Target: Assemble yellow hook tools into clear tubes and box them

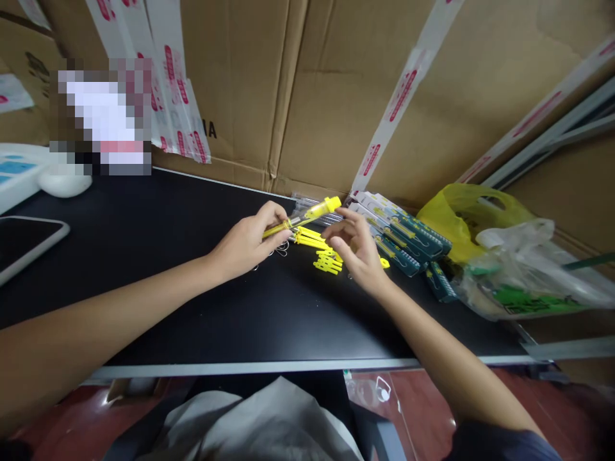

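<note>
My left hand (252,240) pinches a tubular spring scale (312,211) with a clear barrel and yellow ends. The scale slants up to the right, its yellow cap pointing toward my other hand. Just right of that cap is my right hand (355,246), fingers curved and apart, holding nothing I can see. Its index fingertip is close to the cap; I cannot tell whether they touch. Beneath and between my hands lie yellow scale parts (310,238), small flat yellow pieces (328,261) and metal hooks (281,248). Clear tubes (307,203) rest behind them, partly hidden.
Several printed green-and-white boxes (403,234) are piled right of my right hand. Beyond them sit a yellow plastic bag (454,218) and a clear bag (523,275). A phone (29,240) and a white device (22,169) are at left. Cardboard (230,77) walls the black table's (269,326) back.
</note>
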`<state>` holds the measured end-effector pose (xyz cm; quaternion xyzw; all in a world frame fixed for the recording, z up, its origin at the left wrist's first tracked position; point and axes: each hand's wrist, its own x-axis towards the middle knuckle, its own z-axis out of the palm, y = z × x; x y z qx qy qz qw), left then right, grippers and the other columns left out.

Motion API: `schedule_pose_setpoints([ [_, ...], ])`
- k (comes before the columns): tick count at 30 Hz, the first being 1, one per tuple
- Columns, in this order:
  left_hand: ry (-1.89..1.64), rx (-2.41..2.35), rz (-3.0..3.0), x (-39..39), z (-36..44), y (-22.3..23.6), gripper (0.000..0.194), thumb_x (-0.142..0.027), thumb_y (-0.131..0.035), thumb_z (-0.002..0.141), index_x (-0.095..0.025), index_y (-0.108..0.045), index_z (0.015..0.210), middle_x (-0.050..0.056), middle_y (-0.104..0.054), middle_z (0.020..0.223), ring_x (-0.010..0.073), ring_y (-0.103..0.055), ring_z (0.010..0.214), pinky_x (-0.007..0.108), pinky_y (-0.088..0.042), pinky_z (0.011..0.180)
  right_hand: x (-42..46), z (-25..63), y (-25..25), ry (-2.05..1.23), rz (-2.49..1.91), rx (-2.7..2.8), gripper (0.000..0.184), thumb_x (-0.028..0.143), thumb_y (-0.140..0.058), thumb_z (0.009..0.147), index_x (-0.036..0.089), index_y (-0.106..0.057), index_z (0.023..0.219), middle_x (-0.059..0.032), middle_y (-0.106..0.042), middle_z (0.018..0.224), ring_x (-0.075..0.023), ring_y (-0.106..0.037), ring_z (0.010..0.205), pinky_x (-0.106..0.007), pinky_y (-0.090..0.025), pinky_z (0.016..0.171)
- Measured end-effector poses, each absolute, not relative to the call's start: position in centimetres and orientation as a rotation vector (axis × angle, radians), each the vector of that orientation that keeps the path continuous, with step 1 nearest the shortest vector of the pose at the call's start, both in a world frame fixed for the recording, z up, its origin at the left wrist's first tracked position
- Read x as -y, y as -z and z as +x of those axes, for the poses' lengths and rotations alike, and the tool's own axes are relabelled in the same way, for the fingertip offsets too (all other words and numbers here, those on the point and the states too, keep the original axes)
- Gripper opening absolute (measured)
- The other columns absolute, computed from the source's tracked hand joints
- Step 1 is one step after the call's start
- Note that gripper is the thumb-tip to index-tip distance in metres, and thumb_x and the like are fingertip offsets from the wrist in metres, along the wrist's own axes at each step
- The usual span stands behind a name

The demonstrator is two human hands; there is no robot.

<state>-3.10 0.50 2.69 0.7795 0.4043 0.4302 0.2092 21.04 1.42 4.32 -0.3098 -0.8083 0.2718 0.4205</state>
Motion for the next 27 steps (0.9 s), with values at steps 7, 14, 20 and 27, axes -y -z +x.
schedule_pose_setpoints([
  [7,-1.066,-1.061,2.254,0.0,-2.7,-2.7,0.017,-0.035,-0.047,0.093,-0.021,-0.047,0.103,0.002,-0.067,0.085,0.0167,-0.065,0.073,0.027,-0.045,0.067,-1.8,19.9,-6.5,-0.723,-0.784,1.93,0.031,0.043,-0.058,0.091,0.019,-0.06,0.11,-0.0013,-0.063,0.083,-0.0124,-0.06,0.072,-0.028,-0.052,0.069],
  [14,-1.034,-1.05,2.286,0.2,-2.8,-2.8,0.019,-0.034,-0.046,0.092,-0.021,-0.051,0.105,-0.002,-0.063,0.073,0.0137,-0.058,0.061,0.024,-0.037,0.059,-1.6,20.0,-6.5,-0.731,-0.8,1.982,0.031,0.043,-0.059,0.091,0.019,-0.061,0.11,-0.0013,-0.063,0.087,-0.0108,-0.059,0.071,-0.026,-0.051,0.068],
  [20,-1.087,-1.048,2.289,0.2,-2.9,-3.3,0.019,-0.032,-0.047,0.092,-0.02,-0.052,0.106,-0.006,-0.052,0.063,0.0111,-0.048,0.054,0.024,-0.032,0.054,-2.2,19.6,-6.7,-0.794,-0.762,2.007,0.034,0.043,-0.055,0.093,0.022,-0.054,0.12,-0.0026,-0.063,0.093,-0.013,-0.06,0.077,-0.029,-0.052,0.073],
  [27,-1.748,-1.247,1.952,-2.2,-5.1,-4.9,0.012,-0.027,-0.05,0.09,-0.02,-0.051,0.099,0.0,-0.058,0.078,0.0118,-0.052,0.062,0.027,-0.041,0.06,-3.6,16.8,-5.0,-0.531,-0.789,2.244,0.027,0.033,-0.051,0.095,0.021,-0.049,0.12,-0.0066,-0.06,0.103,-0.0173,-0.057,0.09,-0.033,-0.049,0.079],
])
